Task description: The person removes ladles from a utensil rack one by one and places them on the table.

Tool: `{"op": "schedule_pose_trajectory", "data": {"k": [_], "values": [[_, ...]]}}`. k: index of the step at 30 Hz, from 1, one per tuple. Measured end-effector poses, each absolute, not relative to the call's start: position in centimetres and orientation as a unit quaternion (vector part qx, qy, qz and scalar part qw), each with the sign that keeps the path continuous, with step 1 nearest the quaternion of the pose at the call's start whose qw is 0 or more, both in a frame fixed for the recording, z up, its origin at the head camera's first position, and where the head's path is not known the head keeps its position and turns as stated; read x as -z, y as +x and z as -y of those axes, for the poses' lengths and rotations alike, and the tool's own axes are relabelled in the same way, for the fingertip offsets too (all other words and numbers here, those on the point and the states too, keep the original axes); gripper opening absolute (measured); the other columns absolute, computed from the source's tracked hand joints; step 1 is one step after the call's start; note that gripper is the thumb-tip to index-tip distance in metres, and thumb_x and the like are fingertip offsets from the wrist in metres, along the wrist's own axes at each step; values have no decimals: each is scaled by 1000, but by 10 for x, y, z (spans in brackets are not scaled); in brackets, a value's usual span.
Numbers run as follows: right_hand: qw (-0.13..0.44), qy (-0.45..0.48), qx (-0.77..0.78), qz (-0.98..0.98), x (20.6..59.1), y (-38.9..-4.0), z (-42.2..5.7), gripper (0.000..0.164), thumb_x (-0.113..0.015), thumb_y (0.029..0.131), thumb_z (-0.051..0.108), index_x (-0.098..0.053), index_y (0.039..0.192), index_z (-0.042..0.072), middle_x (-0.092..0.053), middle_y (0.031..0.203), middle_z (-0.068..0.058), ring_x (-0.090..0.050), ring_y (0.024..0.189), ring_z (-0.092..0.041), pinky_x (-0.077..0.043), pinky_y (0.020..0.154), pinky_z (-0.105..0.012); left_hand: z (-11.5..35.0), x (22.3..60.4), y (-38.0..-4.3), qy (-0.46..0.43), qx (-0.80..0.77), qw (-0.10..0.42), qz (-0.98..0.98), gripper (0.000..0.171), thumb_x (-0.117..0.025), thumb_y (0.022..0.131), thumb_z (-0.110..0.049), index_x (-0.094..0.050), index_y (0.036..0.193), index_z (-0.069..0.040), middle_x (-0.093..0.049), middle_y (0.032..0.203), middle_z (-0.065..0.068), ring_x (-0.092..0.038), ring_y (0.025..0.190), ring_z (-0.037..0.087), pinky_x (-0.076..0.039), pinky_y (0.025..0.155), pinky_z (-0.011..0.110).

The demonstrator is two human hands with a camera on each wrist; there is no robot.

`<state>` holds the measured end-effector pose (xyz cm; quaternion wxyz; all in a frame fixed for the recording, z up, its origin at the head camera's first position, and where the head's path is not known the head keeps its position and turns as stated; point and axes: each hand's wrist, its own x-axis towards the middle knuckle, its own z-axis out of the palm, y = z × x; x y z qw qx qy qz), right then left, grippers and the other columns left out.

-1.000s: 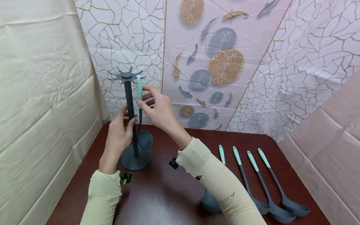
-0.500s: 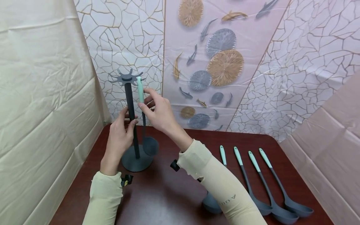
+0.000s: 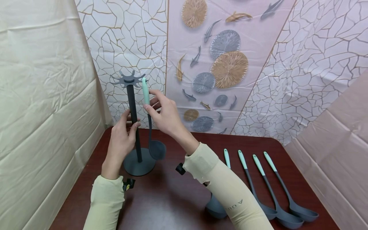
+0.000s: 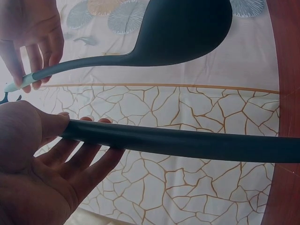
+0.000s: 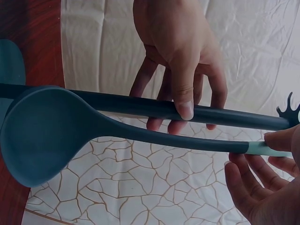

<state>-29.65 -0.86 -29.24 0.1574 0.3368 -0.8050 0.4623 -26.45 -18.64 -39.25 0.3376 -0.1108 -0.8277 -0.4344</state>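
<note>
A dark utensil stand [image 3: 131, 102] rises at the table's left, with a round base and a spoked hook top. My left hand [image 3: 122, 134] holds its post between thumb and fingers; the left wrist view shows the post [image 4: 197, 144] across those fingers. Just right of the post, my right hand [image 3: 165, 115] pinches the mint handle of a dark grey ladle [image 3: 146, 92], which hangs bowl down. The handle's top end meets a hook tip in the head view; whether it is hooked, I cannot tell. In the right wrist view the ladle bowl [image 5: 44, 136] overlaps the post.
Several more ladles [image 3: 260, 166] with mint handles lie on the right of the dark red table [image 3: 161, 204]. My right sleeve [image 3: 227, 185] covers part of the nearest ones. Patterned cloth [image 3: 258, 80] hangs behind, and pale cloth [image 3: 49, 95] closes the left side.
The ladle has shifted right, its bowl swinging away from the post, and my right hand has moved slightly right with it. My left hand stays on the post.
</note>
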Motion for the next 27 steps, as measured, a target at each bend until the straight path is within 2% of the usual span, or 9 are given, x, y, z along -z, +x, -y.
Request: {"op": "schedule_pose_trajectory", "data": {"k": [27], "values": [[162,342,-464,801,290,-298,0,43,-69,104,18,-59,146,12,-71,101,-4,-71,84,-14,-60,73,-27,186,392,-264,-103,435,326,833,53,-63,105,-4,-45,155,-4,-69,126,19,-70,112,38,-60,88,57]]}}
